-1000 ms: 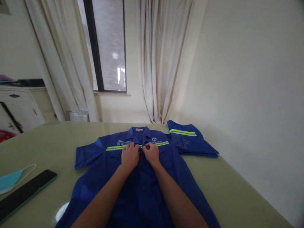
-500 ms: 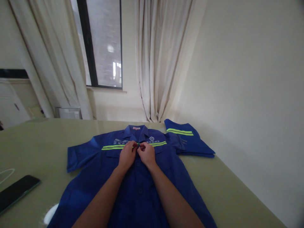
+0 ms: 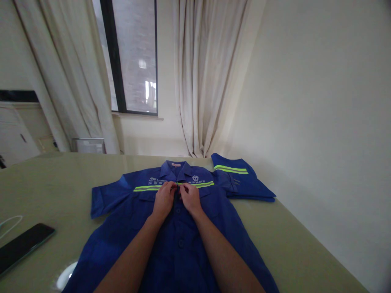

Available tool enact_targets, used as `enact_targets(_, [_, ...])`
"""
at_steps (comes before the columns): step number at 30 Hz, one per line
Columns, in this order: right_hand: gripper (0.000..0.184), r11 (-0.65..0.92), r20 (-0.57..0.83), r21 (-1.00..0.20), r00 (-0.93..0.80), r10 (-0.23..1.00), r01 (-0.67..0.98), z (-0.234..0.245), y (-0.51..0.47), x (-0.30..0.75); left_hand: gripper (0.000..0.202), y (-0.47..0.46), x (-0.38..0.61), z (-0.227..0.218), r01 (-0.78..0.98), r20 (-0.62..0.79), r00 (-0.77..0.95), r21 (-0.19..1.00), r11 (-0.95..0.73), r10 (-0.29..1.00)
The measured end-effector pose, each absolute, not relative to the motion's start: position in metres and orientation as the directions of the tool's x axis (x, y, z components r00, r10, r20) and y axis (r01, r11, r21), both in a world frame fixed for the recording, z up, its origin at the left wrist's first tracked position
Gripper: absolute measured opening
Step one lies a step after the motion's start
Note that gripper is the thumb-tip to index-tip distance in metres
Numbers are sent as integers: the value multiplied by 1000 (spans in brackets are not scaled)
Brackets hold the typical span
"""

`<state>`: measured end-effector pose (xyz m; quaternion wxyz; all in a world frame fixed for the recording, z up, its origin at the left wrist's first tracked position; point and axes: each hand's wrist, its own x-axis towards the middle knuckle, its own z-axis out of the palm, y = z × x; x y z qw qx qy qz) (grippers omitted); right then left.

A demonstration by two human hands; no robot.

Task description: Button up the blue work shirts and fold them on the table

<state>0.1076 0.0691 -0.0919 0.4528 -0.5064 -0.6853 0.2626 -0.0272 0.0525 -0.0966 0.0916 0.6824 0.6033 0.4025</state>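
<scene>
A blue short-sleeved work shirt (image 3: 131, 219) with a yellow-green reflective stripe lies spread face up on the olive-green table (image 3: 55, 179), collar away from me. My left hand (image 3: 165, 198) and my right hand (image 3: 190, 197) meet at the shirt's front placket just below the stripe. Both hands have their fingers curled in a pinch on the cloth at a button. A second blue shirt (image 3: 244, 181), folded, lies to the right, touching the spread shirt's sleeve.
A black phone (image 3: 23, 246) lies at the table's left edge beside a white mask loop (image 3: 9, 224). A white patch (image 3: 65, 276) shows by the shirt's lower left hem. Curtains (image 3: 207, 77), a window and a plain wall stand behind the table.
The view has swung a little, sliding the phone and mask toward the left edge. My hands have drawn closer together at the same spot on the placket.
</scene>
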Motion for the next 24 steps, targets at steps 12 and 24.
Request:
enact_targets(12, [5,388,412,-810,-45,910,439,-92,72,109,18,55,-32,-95,662,376,-100,716,-221,921])
enact_targets(24, [13,133,137,-957,-3,991,260,-98,93,111,23,47,-31,-86,725,371,65,620,-299,926])
